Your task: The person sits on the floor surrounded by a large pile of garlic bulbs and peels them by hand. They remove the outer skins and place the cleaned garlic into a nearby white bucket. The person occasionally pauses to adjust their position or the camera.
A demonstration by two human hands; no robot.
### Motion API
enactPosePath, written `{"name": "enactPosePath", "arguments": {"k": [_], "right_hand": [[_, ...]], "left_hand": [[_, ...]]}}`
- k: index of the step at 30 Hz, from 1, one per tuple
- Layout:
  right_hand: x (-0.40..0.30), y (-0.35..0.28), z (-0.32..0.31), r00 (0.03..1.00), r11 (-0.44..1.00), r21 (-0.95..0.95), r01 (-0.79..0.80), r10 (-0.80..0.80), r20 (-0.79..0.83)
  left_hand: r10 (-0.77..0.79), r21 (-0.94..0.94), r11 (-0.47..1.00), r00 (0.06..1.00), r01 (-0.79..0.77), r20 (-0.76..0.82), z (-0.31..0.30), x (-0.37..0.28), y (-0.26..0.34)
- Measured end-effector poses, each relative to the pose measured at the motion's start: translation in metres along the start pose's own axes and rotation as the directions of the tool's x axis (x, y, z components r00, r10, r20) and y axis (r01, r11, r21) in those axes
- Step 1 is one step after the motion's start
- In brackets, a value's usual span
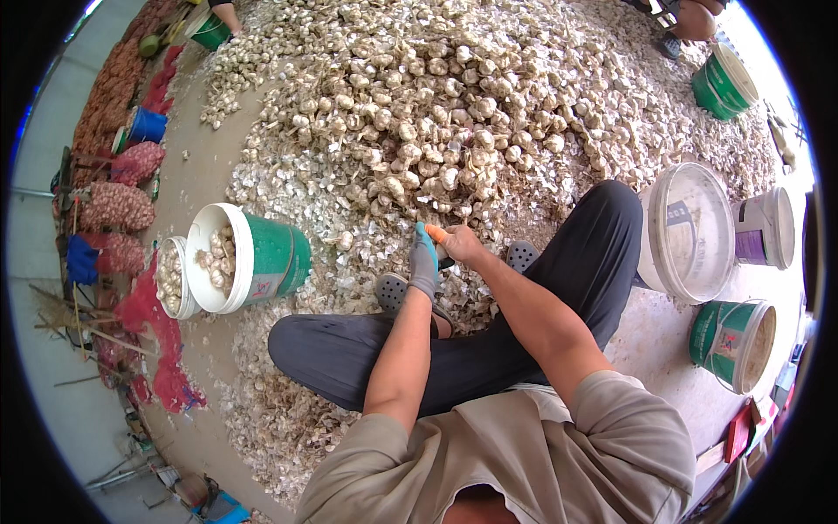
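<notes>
My left hand (424,261), in a grey and teal glove, meets my right hand (462,243) in front of my crossed legs. Orange covering wraps a fingertip or thumb of the right hand, which grips a dark-handled tool (446,262); its working end is hidden between the hands. Whether the left hand holds anything cannot be made out. Just beyond both hands rises a large heap of garlic bulbs (452,124). One loose garlic bulb (344,240) lies on the papery skins left of my hands.
At left, a tipped green-and-white bucket (275,255) holds garlic, beside another garlic-filled bucket (171,278). A large pale bucket (694,232) and a green bucket (732,346) stand at right. Red mesh sacks (118,206) line the left wall. Other people's limbs (694,19) show at the top.
</notes>
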State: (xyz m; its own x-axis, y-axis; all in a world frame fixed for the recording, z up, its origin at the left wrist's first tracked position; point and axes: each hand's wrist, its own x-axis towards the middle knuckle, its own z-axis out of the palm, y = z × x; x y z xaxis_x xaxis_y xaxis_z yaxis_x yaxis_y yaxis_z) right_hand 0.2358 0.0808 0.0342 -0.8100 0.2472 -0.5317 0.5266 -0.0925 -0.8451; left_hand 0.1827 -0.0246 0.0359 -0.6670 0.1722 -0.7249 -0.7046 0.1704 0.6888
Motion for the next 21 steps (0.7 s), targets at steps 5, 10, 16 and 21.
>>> {"name": "enactPosePath", "arguments": {"k": [5, 10, 16, 21], "right_hand": [[0.005, 0.009, -0.002, 0.979, 0.993, 0.112, -0.040, 0.061, -0.192], [0.011, 0.015, -0.003, 0.976, 0.952, 0.285, -0.115, 0.162, -0.146], [0.006, 0.018, 0.011, 0.905, 0.993, -0.051, 0.109, -0.120, -0.407], [-0.009, 0.007, 0.000, 0.968, 0.932, -0.360, 0.044, -0.129, -0.214]], "left_hand": [[0.159, -0.258, 0.960, 0.967, -0.105, 0.198, 0.005, -0.004, -0.009], [0.163, -0.235, 0.971, 0.845, -0.045, 0.510, -0.014, -0.004, -0.003], [0.037, -0.581, 0.794, 0.940, 0.178, 0.338, -0.001, 0.008, 0.006], [-0.097, -0.539, 0.783, 0.916, 0.311, 0.389, 0.004, 0.005, -0.001]]}}
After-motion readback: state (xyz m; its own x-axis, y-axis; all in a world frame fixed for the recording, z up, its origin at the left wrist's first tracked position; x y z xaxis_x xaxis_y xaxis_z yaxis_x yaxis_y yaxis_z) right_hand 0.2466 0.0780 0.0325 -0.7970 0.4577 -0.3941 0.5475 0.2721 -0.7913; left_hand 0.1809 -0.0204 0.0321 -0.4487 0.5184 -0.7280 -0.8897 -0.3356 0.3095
